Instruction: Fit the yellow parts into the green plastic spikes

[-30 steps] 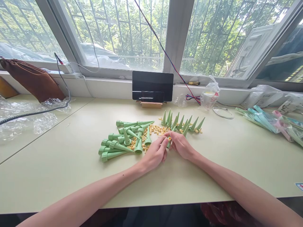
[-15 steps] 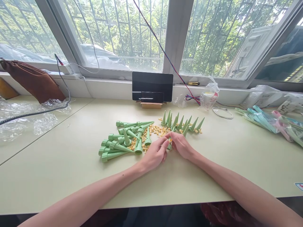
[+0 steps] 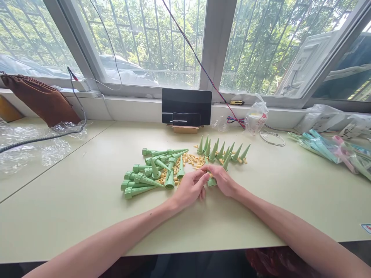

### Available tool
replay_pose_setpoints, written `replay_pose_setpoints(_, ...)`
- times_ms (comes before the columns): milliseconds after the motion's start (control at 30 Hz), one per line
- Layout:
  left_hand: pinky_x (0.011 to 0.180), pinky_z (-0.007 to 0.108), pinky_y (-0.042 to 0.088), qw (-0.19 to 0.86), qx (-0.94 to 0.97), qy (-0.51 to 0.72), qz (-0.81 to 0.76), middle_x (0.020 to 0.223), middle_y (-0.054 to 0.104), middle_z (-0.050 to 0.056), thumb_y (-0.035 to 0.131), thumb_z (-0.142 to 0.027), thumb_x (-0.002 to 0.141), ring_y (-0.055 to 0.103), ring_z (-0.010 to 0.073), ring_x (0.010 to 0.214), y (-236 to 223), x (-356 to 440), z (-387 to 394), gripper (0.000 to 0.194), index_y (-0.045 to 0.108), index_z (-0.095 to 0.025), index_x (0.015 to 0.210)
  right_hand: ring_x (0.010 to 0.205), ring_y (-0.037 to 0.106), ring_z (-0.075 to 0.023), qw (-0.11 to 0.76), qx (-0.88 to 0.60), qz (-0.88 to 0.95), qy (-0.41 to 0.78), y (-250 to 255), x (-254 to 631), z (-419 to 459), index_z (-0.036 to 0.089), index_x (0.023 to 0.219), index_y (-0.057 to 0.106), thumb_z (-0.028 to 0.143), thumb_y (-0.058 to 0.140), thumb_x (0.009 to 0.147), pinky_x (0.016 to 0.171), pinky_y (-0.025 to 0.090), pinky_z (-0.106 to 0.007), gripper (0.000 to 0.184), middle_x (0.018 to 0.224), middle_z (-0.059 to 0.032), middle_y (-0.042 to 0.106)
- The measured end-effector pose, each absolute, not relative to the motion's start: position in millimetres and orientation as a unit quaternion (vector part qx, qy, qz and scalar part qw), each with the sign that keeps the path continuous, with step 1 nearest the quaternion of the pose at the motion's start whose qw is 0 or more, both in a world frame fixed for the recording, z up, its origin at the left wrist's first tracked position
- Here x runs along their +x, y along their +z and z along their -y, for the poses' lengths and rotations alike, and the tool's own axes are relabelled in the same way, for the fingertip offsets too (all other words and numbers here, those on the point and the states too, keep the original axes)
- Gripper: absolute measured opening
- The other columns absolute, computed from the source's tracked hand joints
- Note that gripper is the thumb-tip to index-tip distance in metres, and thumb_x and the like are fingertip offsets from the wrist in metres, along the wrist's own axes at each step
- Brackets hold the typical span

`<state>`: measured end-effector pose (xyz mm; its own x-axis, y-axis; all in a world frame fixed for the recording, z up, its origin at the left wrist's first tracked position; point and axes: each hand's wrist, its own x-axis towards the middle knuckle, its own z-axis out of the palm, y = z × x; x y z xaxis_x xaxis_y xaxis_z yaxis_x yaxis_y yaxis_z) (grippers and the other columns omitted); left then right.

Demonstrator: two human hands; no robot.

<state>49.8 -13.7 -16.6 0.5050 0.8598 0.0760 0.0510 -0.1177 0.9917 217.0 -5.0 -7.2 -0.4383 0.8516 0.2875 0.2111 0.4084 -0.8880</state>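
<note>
Low over the table, my right hand (image 3: 222, 180) is closed around a green plastic watering spike (image 3: 212, 182). Its ribbed cap end points toward me and its tip shows beyond my fingers. My left hand (image 3: 189, 188) meets it from the left, thumb and fingers pinched at a small yellow valve (image 3: 211, 175) on the spike's side, mostly hidden by the fingers. To the left lies a heap of green spikes (image 3: 147, 179), some standing upright. Loose yellow valves (image 3: 191, 158) are scattered between the heap and the hands. Behind my right hand, several spikes (image 3: 221, 149) stand tip-up with yellow valves fitted.
At the back stand a black tablet (image 3: 186, 104) and a phone on a cardboard stand. A bagged cup (image 3: 257, 119), a white cable (image 3: 272, 138) and wrapped coloured items (image 3: 321, 146) lie to the right. A brown pouch (image 3: 40, 98) and clear plastic wrap are at the left.
The spike in my right hand has turned, so its cap end now shows more below the fingers. The yellow valve is more covered. My left fingers have shifted slightly.
</note>
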Motion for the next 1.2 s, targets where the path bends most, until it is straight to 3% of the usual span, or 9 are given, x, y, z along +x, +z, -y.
replay_pose_setpoints(233,0.043,0.023,0.046,0.594,0.626,0.360,-0.355,0.049,0.058,0.000,0.056,-0.058,0.090,0.057,0.0134,0.041,-15.2,51.0,11.2,0.046,0.058,-0.015,0.073,0.067,0.056,-0.0164,0.385,-0.329,0.758,0.411,-7.5,218.6,4.8,0.018,0.103,0.070,0.054,0.026,0.102,0.073,0.048,-0.031,0.057,0.072,-0.0020,0.062)
replay_pose_setpoints(400,0.044,0.023,0.046,0.614,0.597,0.367,-0.362,0.054,0.060,0.000,0.061,-0.058,0.086,0.058,0.0124,0.044,-11.8,51.1,11.4,0.045,0.061,-0.014,0.074,0.077,0.062,-0.0192,0.367,-0.299,0.773,0.421,-10.4,221.9,3.9,0.016,0.128,0.063,0.054,0.034,0.101,0.075,0.050,-0.033,0.055,0.092,-0.0064,0.070)
replay_pose_setpoints(533,0.047,0.023,0.046,0.639,0.568,0.377,-0.356,0.056,0.059,0.000,0.065,-0.055,0.085,0.056,0.0120,0.048,-8.8,51.5,14.3,0.041,0.067,-0.014,0.084,0.085,0.068,-0.0231,0.349,-0.293,0.794,0.402,-9.9,222.4,5.3,0.014,0.140,0.053,0.049,0.043,0.100,0.087,0.050,-0.040,0.055,0.079,-0.0045,0.073)
replay_pose_setpoints(767,0.054,0.023,0.046,0.676,0.535,0.396,-0.318,0.059,0.059,-0.001,0.068,-0.051,0.084,0.053,0.0104,0.053,-7.7,51.2,14.7,0.038,0.069,-0.013,0.085,0.097,0.070,-0.0246,0.346,-0.286,0.827,0.338,-3.6,219.0,8.7,0.015,0.148,0.042,0.037,0.058,0.095,0.106,0.041,-0.047,0.060,0.070,-0.0015,0.074)
replay_pose_setpoints(967,0.050,0.022,0.046,0.696,0.520,0.393,-0.300,0.070,0.057,-0.002,0.070,-0.051,0.082,0.051,0.0082,0.051,-4.7,51.2,13.7,0.038,0.068,-0.015,0.095,0.099,0.069,-0.0242,0.351,-0.299,0.825,0.325,-4.2,219.1,6.3,0.016,0.156,0.024,0.039,0.057,0.095,0.107,0.040,-0.047,0.073,0.072,-0.0006,0.074)
replay_pose_setpoints(1200,0.050,0.022,0.050,0.690,0.533,0.395,-0.288,0.067,0.053,-0.003,0.068,-0.052,0.084,0.054,0.0090,0.053,-8.9,51.0,10.6,0.038,0.063,-0.014,0.088,0.098,0.070,-0.0248,0.346,-0.305,0.824,0.329,-8.4,219.3,4.9,0.011,0.158,0.012,0.044,0.059,0.094,0.112,0.036,-0.049,0.085,0.070,-0.0008,0.074)
